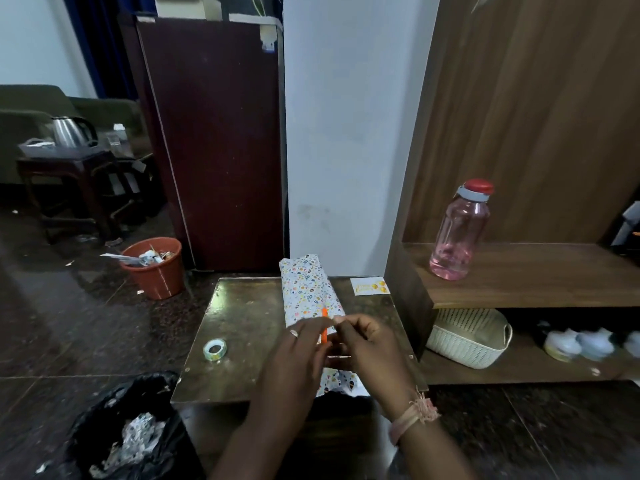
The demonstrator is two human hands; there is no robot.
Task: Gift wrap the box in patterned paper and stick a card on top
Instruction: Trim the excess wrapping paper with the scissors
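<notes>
The long box wrapped in white paper with small coloured prints (pixel 311 292) lies lengthwise down the middle of the dark, glossy square surface (pixel 242 313), its far end reaching the back edge and its near end running under the two hands. The left hand (pixel 298 344), a ring on one finger, curls its fingers round a thin orange tool (pixel 324 325) that stands upright just above the box's near half; whether it is a cutter or a pen is too blurred to tell. The right hand (pixel 363 341) meets it from the other side, fingertips drawn together in a pinching grip at the tool; what exactly they pinch cannot be told. The small white card with yellow print (pixel 370 286) lies flat at the far right corner, beside the box and apart from it. A clear roll of tape (pixel 214 348) lies left of the hands
</notes>
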